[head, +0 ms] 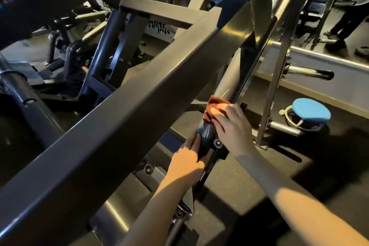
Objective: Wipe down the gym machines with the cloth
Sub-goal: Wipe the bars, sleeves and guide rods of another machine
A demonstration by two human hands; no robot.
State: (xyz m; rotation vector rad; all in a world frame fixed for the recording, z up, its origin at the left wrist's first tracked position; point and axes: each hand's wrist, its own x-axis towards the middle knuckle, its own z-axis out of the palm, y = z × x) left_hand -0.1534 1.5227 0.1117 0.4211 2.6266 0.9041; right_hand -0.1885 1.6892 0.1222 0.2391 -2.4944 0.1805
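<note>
**Cloth on the lower tube of the machine**

We had both arms stretched forward under the wide diagonal beam [127,104] of the gym machine. Our right hand [229,124] lay on the rust-red cloth [214,104], its fingers [218,121] bent over the fabric and holding it against the grey tube [225,84] that sloped down from the upper right. The cloth sat bunched at the lower end of that tube, just above the dark hub [206,136], with one corner sticking out past our fingertips.

Our left hand [188,157] gripped the dark hub from below and from the left, fingers curled close round it; the thumb was hidden from us. The two hands were near each other, with the hub between them.

To the right, a round blue stool [310,112] stood on the dark floor [249,175] beside chrome pegs [307,72]. Farther off, at the upper right, we saw the legs of another person [345,20].
</note>
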